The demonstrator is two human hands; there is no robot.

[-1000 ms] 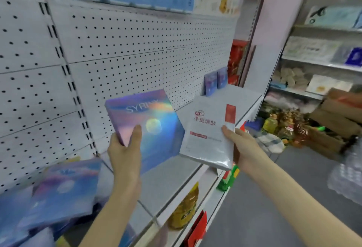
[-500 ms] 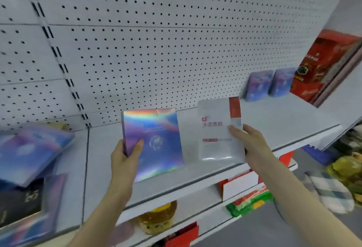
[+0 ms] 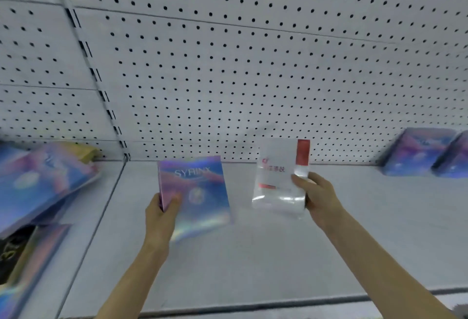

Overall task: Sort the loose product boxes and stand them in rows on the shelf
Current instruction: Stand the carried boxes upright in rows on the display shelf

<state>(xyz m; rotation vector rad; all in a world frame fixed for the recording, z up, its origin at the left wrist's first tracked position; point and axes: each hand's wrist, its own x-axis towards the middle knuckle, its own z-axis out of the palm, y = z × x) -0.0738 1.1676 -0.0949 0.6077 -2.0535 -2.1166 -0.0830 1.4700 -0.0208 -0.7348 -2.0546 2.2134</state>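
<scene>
The left thumb point(image 3: 175, 198) presses flat on the front of a flat, iridescent purple-and-blue cardboard box point(image 3: 200, 192) lettered "SYRINX", near its lower left corner. The other fingers go behind the box, out of sight, so the left hand point(image 3: 160, 217) pinches it between thumb and fingers. The right thumb point(image 3: 300, 183) lies across the front right edge of a glossy white flat box with a red stripe point(image 3: 278, 179) down its upper right side. The remaining fingers curl behind, and the right hand point(image 3: 320, 198) grips it there. Both boxes stand upright, faces toward the camera, side by side but apart, over the middle of the pale grey metal shelf point(image 3: 253, 263). Whether either lower edge touches the shelf I cannot tell. At the shelf's back right, two more iridescent boxes point(image 3: 417, 151) lean against the white perforated back panel point(image 3: 253, 65). At the shelf's left end, a loose heap of iridescent boxes point(image 3: 38, 184) lies tilted, with a black box point(image 3: 15, 250) under it and something yellow point(image 3: 84, 151) behind.
</scene>
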